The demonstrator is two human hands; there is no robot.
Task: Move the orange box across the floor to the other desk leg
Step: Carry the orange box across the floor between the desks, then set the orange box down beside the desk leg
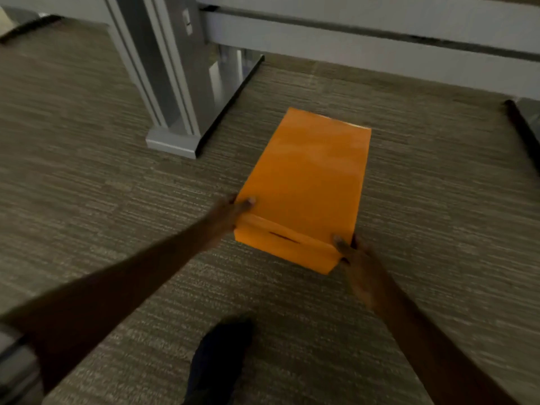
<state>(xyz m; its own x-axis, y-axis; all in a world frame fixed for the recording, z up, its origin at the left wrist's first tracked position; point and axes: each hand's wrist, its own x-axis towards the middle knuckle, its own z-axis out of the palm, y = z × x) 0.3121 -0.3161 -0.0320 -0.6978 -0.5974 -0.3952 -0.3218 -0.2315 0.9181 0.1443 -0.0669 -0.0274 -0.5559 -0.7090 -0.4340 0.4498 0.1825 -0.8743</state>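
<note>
An orange box (306, 182) lies lengthwise on the grey-brown carpet, its near end toward me, just right of a grey desk leg (172, 112). My left hand (230, 213) grips the box's near left corner, thumb on the lid. My right hand (355, 258) grips the near right corner, fingers down its side. A second desk foot (523, 121) shows dark at the right edge. The image is blurred.
The desk's grey crossbeam (365, 45) runs along the top above the box's far end. A dark shoe (219, 361) stands on the carpet (117, 214) below the box. Open carpet stretches left and right of the box.
</note>
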